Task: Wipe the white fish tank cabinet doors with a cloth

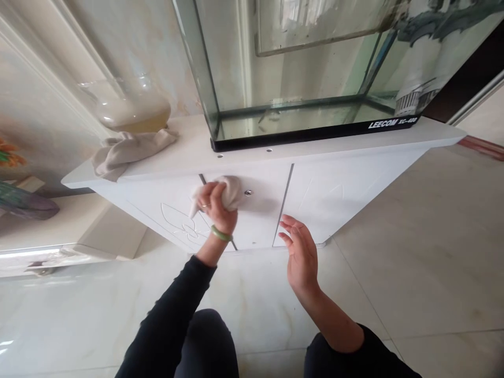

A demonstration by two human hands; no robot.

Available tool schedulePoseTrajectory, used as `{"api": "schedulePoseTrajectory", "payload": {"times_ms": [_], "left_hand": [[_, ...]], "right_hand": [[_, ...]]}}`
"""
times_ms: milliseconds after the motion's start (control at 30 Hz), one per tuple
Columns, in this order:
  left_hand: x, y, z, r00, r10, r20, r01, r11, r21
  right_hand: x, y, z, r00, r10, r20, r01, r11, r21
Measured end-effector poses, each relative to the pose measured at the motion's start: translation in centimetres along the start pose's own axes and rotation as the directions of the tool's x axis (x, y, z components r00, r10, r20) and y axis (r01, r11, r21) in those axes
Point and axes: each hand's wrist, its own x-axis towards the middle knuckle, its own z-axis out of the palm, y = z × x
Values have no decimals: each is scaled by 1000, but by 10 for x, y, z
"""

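My left hand is closed around a bunched pale cloth and presses it against the front of a white cabinet, just left of a small round knob. A green bangle sits on that wrist. My right hand hovers open, fingers spread, in front of the lower edge of the cabinet doors, holding nothing. A second beige cloth lies crumpled on the cabinet top at the left.
A glass aquarium with a black base stands on the cabinet top. A glass vase sits beside the second cloth. Glossy pale floor tiles spread around; my knees show at the bottom. A low ledge lies at far left.
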Motion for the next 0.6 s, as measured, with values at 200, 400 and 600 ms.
{"api": "schedulePoseTrajectory", "payload": {"times_ms": [200, 400, 600], "left_hand": [[-18, 23, 35, 744, 430, 512, -322, 902, -289], [-4, -16, -11, 833, 355, 424, -301, 934, -191], [-6, 7, 4, 882, 317, 349, -245, 941, -234]], "right_hand": [[7, -1, -5, 997, 2, -73, -3, 1000, -8], [11, -5, -17, 997, 9, -83, -10, 1000, -17], [9, 1, -6, 999, 53, -12, -53, 999, -11]]}}
